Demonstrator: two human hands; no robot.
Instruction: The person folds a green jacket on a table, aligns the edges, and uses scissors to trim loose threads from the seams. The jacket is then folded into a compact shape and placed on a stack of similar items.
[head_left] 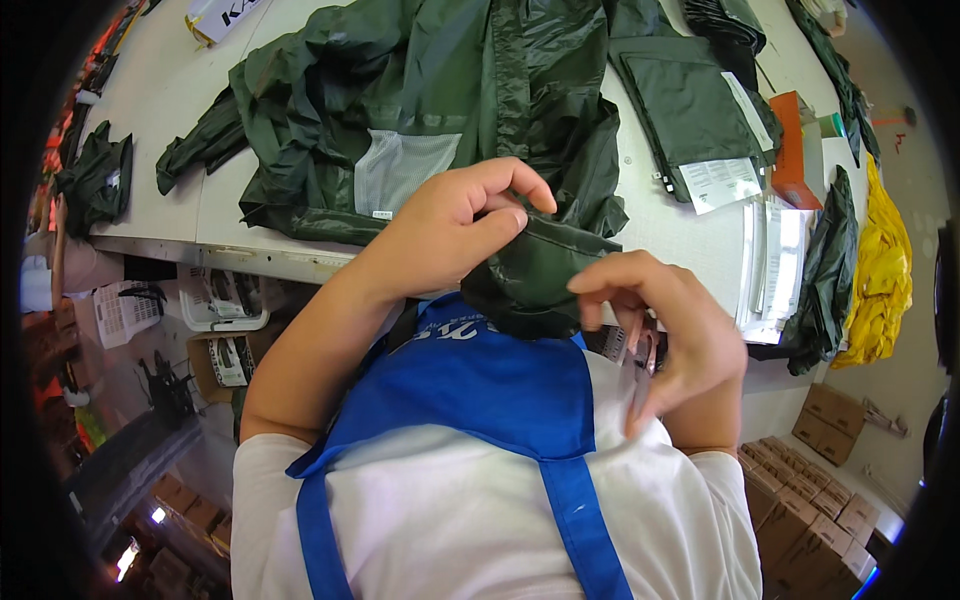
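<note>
A dark green waterproof jacket (pixel 430 90) with a whitish mesh patch (pixel 405 165) is spread on the table in front of me. Its lower part (pixel 545 265) hangs over the near edge against my blue apron. My left hand (pixel 465 220) pinches the hem of this part between thumb and forefinger. On the other side of the hem my right hand (pixel 675 335) is curved, its fingertips by the fabric and the thumb held apart. A small shiny metal tool (pixel 648 352) shows within the right hand; its kind is mostly hidden by the fingers.
Folded green garments with paper labels (pixel 690 110) lie right on the table (pixel 640 180), beside an orange box (pixel 795 150). Green and yellow garments (pixel 880 270) hang at the far right. Cardboard boxes (pixel 810 500) stack lower right. Below the table's left edge is a white bin (pixel 225 315).
</note>
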